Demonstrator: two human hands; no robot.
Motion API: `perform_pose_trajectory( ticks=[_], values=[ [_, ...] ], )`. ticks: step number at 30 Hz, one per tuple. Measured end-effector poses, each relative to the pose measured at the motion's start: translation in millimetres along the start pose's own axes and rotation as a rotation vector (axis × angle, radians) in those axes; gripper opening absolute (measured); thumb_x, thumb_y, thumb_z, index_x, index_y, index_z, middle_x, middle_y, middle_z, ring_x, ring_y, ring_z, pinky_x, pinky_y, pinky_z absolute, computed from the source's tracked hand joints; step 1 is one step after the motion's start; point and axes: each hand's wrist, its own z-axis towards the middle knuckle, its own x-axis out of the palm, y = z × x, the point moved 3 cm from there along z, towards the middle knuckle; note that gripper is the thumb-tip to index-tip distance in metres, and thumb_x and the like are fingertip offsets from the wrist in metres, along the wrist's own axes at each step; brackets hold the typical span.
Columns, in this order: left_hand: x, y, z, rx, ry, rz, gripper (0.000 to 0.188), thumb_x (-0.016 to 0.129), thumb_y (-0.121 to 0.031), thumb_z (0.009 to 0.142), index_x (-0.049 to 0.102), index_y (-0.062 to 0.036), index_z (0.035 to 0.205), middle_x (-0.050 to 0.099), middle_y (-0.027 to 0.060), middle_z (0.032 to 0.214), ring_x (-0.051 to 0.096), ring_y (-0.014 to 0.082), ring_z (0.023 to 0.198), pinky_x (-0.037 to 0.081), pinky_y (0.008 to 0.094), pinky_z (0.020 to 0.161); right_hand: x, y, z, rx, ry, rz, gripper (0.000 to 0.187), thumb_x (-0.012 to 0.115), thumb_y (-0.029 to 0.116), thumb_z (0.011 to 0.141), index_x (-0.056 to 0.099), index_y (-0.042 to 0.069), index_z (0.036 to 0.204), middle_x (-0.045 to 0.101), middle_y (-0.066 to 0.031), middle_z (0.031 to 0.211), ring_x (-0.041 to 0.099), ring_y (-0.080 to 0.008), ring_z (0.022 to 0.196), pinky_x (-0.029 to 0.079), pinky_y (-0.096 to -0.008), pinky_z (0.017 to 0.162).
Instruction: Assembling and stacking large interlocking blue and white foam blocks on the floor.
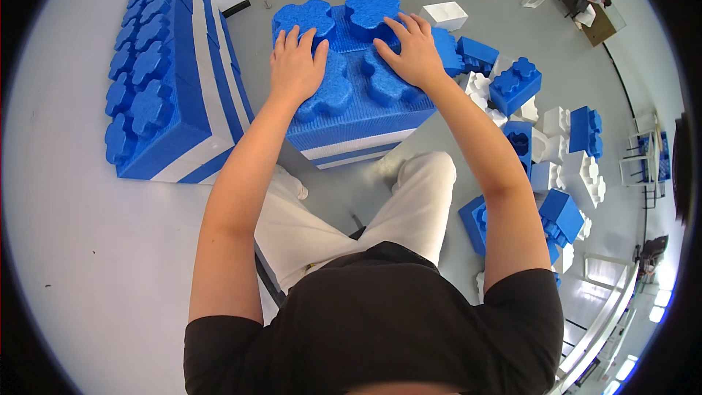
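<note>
In front of me stands a stack of large foam building blocks in blue and white layers. Its top is a blue block (355,106) with flower-shaped studs. My left hand (297,67) rests on the left studs, fingers spread and palm down. On the right studs lies my right hand (415,53), its fingers also apart, with the fingertips touching the far right stud (371,13). Neither hand is wrapped around anything.
To the left rises a longer striped wall of blue and white blocks (181,95). Many loose blocks, such as a blue one (516,89) and a white one (583,178), lie heaped on the floor at right. A white block (444,16) sits beyond the stack.
</note>
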Motion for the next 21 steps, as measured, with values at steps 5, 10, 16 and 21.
perform_pose_trajectory(
  ticks=[5,10,16,21],
  values=[
    [4,4,1,0.046,-0.035,-0.061,0.053,0.055,-0.045,0.098,0.061,-0.0068,0.135,0.047,0.0235,0.150,0.035,0.0433,0.144,0.030,0.0581,0.116,-17,9,3,-0.196,-0.254,0.062,0.041,0.064,0.038,0.090,0.072,0.004,0.112,0.066,-0.0159,0.120,0.055,-0.0357,0.120,0.045,-0.0456,0.103],
    [-5,-3,-5,0.166,0.062,-0.078,0.059,0.059,-0.051,0.094,0.060,-0.0106,0.137,0.047,0.0209,0.151,0.034,0.0419,0.145,0.025,0.0637,0.116,-12,9,-1,-0.070,0.036,0.048,0.030,0.061,0.032,0.092,0.072,0.005,0.085,0.072,-0.0124,0.093,0.064,-0.0321,0.098,0.051,-0.0436,0.087],
    [-38,-25,-26,0.112,0.498,0.133,0.113,0.066,-0.086,0.067,0.033,-0.0266,0.159,0.033,0.0178,0.161,0.018,0.0407,0.153,0.010,0.0739,0.115,5,1,-2,-0.095,0.082,-0.072,0.034,0.056,0.036,0.096,0.072,0.007,0.096,0.071,-0.0131,0.102,0.062,-0.0325,0.105,0.050,-0.0451,0.093],
    [-52,-25,-32,0.279,0.628,0.227,0.126,0.087,-0.062,0.060,0.021,-0.0282,0.162,0.034,0.0230,0.155,0.025,0.0417,0.148,0.018,0.0681,0.116,-6,14,-6,-0.013,0.188,0.017,0.039,0.056,0.040,0.097,0.071,0.008,0.111,0.071,-0.0142,0.108,0.061,-0.0343,0.111,0.048,-0.0451,0.098]
  ],
)
